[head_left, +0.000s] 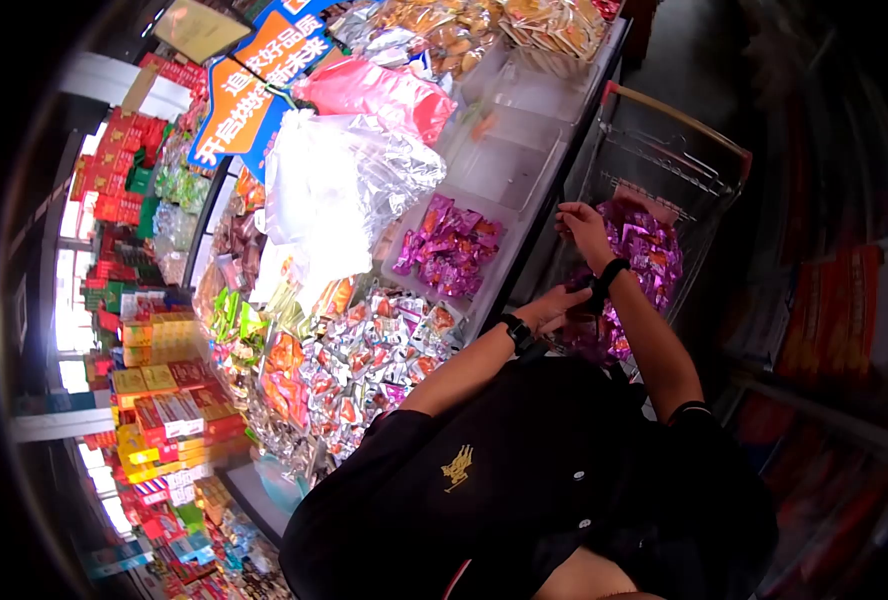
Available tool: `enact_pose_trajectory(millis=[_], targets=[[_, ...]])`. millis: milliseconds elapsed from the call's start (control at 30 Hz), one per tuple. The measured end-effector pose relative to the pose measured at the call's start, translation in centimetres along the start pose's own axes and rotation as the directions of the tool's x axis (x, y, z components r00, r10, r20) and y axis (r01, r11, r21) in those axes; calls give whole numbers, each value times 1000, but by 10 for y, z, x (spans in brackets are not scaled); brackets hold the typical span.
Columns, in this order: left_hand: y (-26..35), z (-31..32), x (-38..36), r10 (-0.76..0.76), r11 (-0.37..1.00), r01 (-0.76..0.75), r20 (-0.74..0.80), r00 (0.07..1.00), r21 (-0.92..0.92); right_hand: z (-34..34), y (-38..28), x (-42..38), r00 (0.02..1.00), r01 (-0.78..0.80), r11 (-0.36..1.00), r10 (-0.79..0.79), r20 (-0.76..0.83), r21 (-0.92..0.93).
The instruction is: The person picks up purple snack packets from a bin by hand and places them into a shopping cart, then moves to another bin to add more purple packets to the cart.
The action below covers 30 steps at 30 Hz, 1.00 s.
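Purple foil-wrapped snacks (649, 245) fill what looks like a clear bag in a wire shopping cart (734, 165). My right hand (586, 228), with a black band at the wrist, is above the cart's left side, its fingers curled together. What they pinch, if anything, is too small to make out. My left hand (556, 306), wearing a dark watch (517, 331), is lower, close to the snacks. Its fingers are partly closed beside something dark that I cannot identify. More purple-wrapped snacks (451, 247) lie in a white bin left of my hands.
Silver-wrapped snacks (364, 350) are heaped on the display left of my left arm. Clear plastic bags (334, 190) and a pink bag (379, 95) hang over it beside a blue and orange sign (264, 80). Bin walls (509, 140) edge the cart. Boxed goods (179, 410) stand farther left.
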<state>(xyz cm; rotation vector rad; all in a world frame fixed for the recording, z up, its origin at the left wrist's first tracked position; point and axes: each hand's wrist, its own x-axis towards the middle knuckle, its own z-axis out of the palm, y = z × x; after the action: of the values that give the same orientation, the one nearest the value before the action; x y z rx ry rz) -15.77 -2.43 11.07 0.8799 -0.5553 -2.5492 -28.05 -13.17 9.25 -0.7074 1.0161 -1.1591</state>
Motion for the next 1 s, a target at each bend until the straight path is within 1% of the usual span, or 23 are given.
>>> enact_pose_trajectory(millis=[100, 133, 233, 267, 300, 400, 467, 500, 533, 567, 600, 633, 667, 700, 767, 800, 833, 867, 933, 1000], targets=[[18, -7, -20, 46, 998, -45, -25, 999, 45, 26, 13, 17, 999, 17, 997, -14, 43, -73], [21, -16, -27, 70, 997, -69, -25, 997, 30, 38, 20, 26, 997, 27, 996, -21, 69, -90], [32, -42, -40, 121, 993, -121, -37, 992, -6, 70, 33, 46, 998, 55, 995, -54, 16, -87], [34, -51, -45, 125, 992, -126, -50, 991, -19, 79, 40, 53, 998, 62, 997, -61, 33, -52], [39, -59, -50, 128, 991, -130, -60, 990, -30, 87, 45, 58, 998, 20, 995, -14, 59, -94], [55, -86, -68, 193, 980, -190, -42, 980, 66, 112, 63, 72, 987, -83, 975, 109, 118, -206], [47, -138, -62, 245, 960, -261, -146, 959, -105, 126, 81, 83, 975, -126, 959, 166, 145, -253], [50, -153, -62, 262, 936, -299, -201, 944, -186, 129, 88, 89, 965, -152, 941, 207, 160, -303], [56, -167, -60, 278, 893, -370, -334, 901, -256, 133, 96, 95, 953, -175, 920, 248, 175, -350], [63, -185, -61, 296, 868, -420, -404, 866, -264, 138, 104, 101, 939, -195, 899, 286, 190, -392], [73, -204, -65, 309, 843, -468, -472, 825, -266, 143, 114, 107, 926, -238, 909, 319, 202, -343], [77, -228, -66, 316, 817, -512, -538, 781, -264, 150, 121, 112, 914, -300, 898, 367, 175, -322], [80, -251, -66, 262, 841, -485, -604, 753, -240, 156, 129, 116, 898, -361, 884, 416, 144, -298], [81, -274, -59, 287, 818, -525, -626, 725, -233, 161, 134, 120, 880, -419, 866, 461, 112, -272], [79, -316, -43, 335, 767, -603, -665, 667, -218, 175, 143, 126, 886, -414, 849, 458, 67, -329], [77, -332, -39, 323, 799, -573, -674, 665, -182, 181, 146, 129, 890, -411, 838, 455, 43, -358], [78, -343, -37, 311, 829, -540, -682, 662, -147, 183, 151, 134, 892, -409, 826, 451, 19, -387], [77, -351, -31, 365, 845, -532, -673, 643, -50, 185, 158, 142, 885, -427, 840, 464, 34, -334], [102, -325, -47, 310, 834, -535, -688, 656, -134, 184, 195, 156, 867, -469, 857, 493, 72, -215], [119, -295, -58, 251, 865, -490, -752, 609, -108, 193, 206, 163, 838, -526, 832, 542, 59, -179]])
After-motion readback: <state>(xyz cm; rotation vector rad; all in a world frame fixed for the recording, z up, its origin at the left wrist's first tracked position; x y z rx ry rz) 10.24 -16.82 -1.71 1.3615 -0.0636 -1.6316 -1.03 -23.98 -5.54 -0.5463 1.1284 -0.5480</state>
